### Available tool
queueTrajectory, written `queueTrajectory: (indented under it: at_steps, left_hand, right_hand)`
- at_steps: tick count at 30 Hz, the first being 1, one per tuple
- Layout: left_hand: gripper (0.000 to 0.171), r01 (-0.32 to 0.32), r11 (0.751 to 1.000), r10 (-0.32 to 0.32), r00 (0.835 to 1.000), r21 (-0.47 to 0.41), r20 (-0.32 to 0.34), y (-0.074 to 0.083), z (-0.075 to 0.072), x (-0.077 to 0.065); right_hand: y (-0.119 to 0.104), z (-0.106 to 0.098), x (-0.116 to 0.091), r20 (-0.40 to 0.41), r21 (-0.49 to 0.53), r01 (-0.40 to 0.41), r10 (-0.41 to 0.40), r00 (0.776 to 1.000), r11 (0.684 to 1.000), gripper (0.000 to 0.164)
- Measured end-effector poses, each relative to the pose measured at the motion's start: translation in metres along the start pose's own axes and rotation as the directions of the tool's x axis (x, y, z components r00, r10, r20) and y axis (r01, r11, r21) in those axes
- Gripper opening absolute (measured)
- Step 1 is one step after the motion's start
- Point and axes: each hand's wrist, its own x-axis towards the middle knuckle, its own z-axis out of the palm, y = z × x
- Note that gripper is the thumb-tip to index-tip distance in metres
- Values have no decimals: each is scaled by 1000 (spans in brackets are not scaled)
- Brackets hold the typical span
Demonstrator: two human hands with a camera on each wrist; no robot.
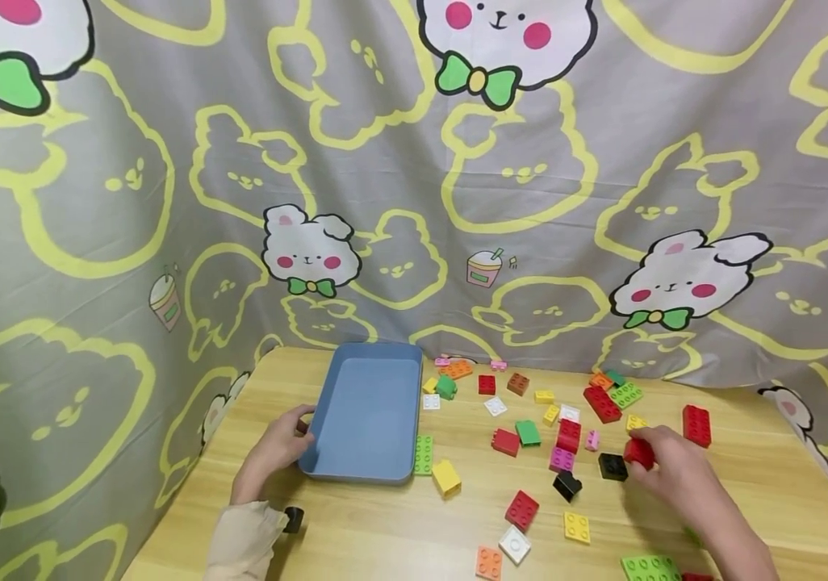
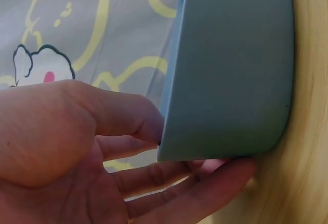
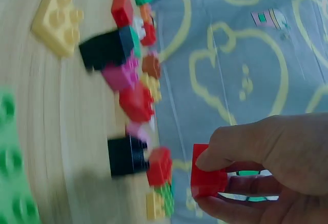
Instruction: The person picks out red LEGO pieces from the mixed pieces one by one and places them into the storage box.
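Observation:
My left hand (image 1: 278, 444) is at the left side of a blue-grey tray (image 1: 366, 415). In the left wrist view, its thumb lies at the rim of the tray (image 2: 230, 75) and its fingers bend round the outer wall and underside. At the right of the table, my right hand (image 1: 679, 472) pinches a red toy brick (image 1: 638, 454) between thumb and fingers. The right wrist view shows this brick (image 3: 205, 180) held above the tabletop. Close to its left lies a black brick (image 1: 613, 466). A yellow brick (image 1: 635, 422) sits just beyond the hand.
Loose bricks of several colours spread over the wooden table (image 1: 385, 532) right of the tray. A light green brick (image 1: 424, 455) lies against its right wall. Green plate brick (image 1: 650, 567) is at the front edge of view. A patterned curtain (image 1: 399, 186) hangs behind.

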Motion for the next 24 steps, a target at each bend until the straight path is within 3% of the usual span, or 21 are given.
queueTrajectory:
  at_steps: [3,9,19,24]
  left_hand:
    - [50,20,1000,-20,1000,12,5,1,2,0]
    - [49,24,1000,-24,1000,17,-6,4,4,1]
    - [49,2,1000,-2,1000,3,5,5,7,2]
    - [49,-3,1000,3,1000,31,0,3,4,2]
  right_hand:
    - [-20,11,8,-35,17,68,-67,997,998,42]
    - [-61,32,22,-61,69,116,-112,992,991,39]
    - [-125,58,48,-10,160,136,-136,991,978,38]
    - [-151,75,59,-37,190,240,-238,971,952,39]
